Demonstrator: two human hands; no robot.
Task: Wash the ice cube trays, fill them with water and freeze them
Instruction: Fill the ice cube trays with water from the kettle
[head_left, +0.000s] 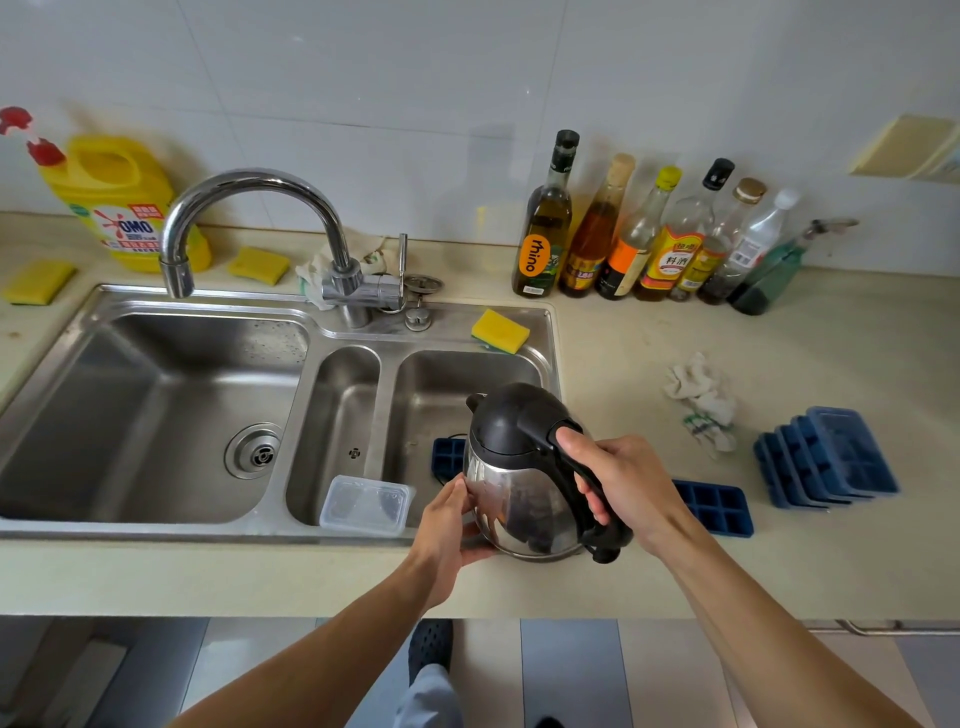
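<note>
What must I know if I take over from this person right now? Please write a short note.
Hands: right hand grips the kettle by its handle; left hand rests on its side.
Kettle: held above the front edge of the right basin, lid shut.
Trays: sink tray lies in that basin, mostly hidden behind the kettle; counter tray lies right of the kettle; stack of trays stands farther right on the counter.
Done: I cannot tell whether the trays are washed; no water shows in them.
Left: probably fill the trays, then freeze them.
</note>
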